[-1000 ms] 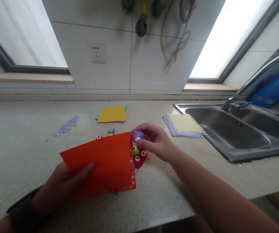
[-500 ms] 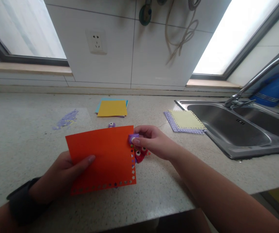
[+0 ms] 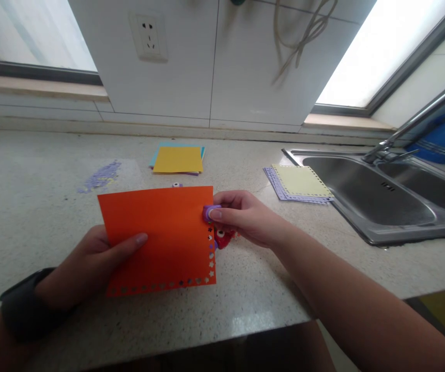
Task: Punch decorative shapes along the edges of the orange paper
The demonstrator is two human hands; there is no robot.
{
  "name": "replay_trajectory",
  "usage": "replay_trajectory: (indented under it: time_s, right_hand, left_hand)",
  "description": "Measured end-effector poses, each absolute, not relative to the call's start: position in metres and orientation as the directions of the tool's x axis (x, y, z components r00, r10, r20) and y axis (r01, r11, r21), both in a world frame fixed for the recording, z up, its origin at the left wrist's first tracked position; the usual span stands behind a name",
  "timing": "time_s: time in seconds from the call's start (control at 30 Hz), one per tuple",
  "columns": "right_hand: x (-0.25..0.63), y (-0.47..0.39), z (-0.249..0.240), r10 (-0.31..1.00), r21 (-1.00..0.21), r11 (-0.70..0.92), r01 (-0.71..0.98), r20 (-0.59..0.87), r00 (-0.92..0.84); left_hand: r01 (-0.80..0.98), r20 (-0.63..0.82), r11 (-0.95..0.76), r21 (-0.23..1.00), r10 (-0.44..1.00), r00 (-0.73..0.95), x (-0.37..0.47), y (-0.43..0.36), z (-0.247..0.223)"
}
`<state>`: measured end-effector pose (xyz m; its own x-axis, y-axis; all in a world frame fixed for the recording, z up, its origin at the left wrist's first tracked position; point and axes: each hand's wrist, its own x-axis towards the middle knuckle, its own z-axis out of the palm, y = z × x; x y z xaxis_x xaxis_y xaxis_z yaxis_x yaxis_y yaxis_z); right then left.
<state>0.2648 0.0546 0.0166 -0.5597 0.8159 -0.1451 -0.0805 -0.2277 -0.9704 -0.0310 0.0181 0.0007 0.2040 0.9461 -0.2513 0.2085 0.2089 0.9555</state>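
Observation:
My left hand (image 3: 106, 256) grips an orange sheet of paper (image 3: 156, 232) by its left side, thumb on top. Small punched shapes run along the sheet's bottom edge and up the lower part of its right edge. On that right edge sits a purple paper punch (image 3: 208, 213), pinched by my right hand (image 3: 241, 214) with the thumb on its white button. Behind the sheet, a red paper punch (image 3: 223, 237) with a white button lies on the counter, partly covered. Another purple punch (image 3: 176, 185) peeks out above the sheet's top edge.
Yellow and blue sheets (image 3: 178, 160) lie stacked at the back. Pale yellow and lilac sheets with punched borders (image 3: 302, 182) rest beside the steel sink (image 3: 365, 199). Purple paper bits (image 3: 100, 176) are heaped at the left. A faucet (image 3: 381, 150) rises behind the sink.
The view has tilted down slightly, so things sit higher in it. The purple punch remains on the sheet's right edge, a little farther up it, still in my right hand.

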Motion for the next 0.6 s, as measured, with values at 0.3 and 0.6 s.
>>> replay_trajectory:
  time_s: [0.3, 0.6]
  right_hand:
    - [0.2648, 0.0554, 0.0140, 0.811, -0.967, -0.231, -0.106, -0.131, -0.570]
    - [0.2624, 0.0533, 0.0179, 0.814, -0.969, -0.218, -0.120, -0.113, -0.570]
  left_hand:
    - [0.205, -0.225, 0.182, 0.962, 0.951, 0.212, -0.0340, 0.0171, -0.0030]
    - [0.211, -0.197, 0.152, 0.965, 0.958, 0.209, -0.0329, 0.0196, -0.0062]
